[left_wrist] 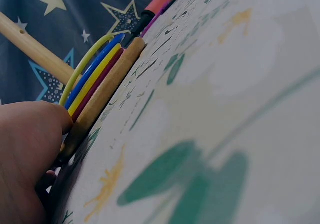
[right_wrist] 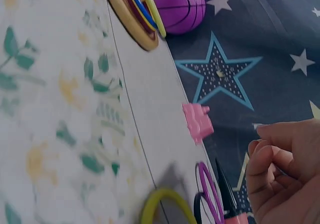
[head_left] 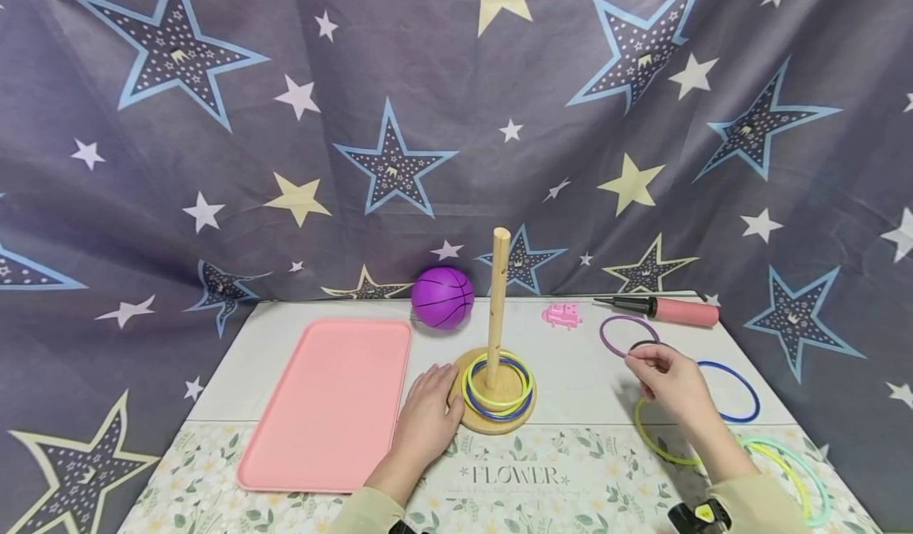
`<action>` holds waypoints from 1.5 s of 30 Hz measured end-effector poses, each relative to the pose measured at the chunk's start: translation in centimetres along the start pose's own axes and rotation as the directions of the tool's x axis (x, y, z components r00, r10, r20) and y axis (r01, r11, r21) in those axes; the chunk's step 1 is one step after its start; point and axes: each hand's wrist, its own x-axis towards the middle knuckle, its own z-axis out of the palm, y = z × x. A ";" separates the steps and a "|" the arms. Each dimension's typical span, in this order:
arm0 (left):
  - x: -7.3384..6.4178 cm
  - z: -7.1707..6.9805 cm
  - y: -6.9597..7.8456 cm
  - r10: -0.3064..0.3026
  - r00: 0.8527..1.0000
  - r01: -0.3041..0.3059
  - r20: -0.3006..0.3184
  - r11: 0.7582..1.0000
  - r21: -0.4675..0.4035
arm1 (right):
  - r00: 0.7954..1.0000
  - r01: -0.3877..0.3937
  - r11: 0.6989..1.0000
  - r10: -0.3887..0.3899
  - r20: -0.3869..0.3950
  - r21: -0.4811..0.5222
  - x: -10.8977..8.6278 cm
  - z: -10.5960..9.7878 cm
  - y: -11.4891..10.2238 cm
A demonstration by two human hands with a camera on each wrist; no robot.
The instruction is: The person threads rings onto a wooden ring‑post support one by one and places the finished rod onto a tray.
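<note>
Dark cloth (head_left: 428,78) printed with stars behind, one table (head_left: 585,395) in front, plain white on the far side, floral on the near. One wooden peg stand (head_left: 497,304) mid-table, four rings lying on its base: yellow-green ring (left_wrist: 76,73), blue ring (left_wrist: 91,73), yellow ring (left_wrist: 95,77), dark red ring (left_wrist: 99,82). Left hand (head_left: 426,411) at the stand's left edge, touching the base, fingers stretched out. Right hand (head_left: 669,379) above the right side, fingers loosely curled, thumb and index tips close, nothing visibly pinched. Loose rings on the right, six counted: one purple (head_left: 629,318), one dark (partly behind the hand), one blue (head_left: 758,401), two yellow, one mint (head_left: 813,472) nearest. Also one pink tray (head_left: 328,407) left; far side, one purple ball (head_left: 442,298), one pink toy (head_left: 562,315), one pump (head_left: 685,312).
</note>
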 end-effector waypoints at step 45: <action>0.0 -0.2 0.1 -0.011 1.000 0.011 0.012 1.000 -0.001 | 0.986 -0.155 0.936 0.164 0.001 -0.316 -2.0 -6.9 7.5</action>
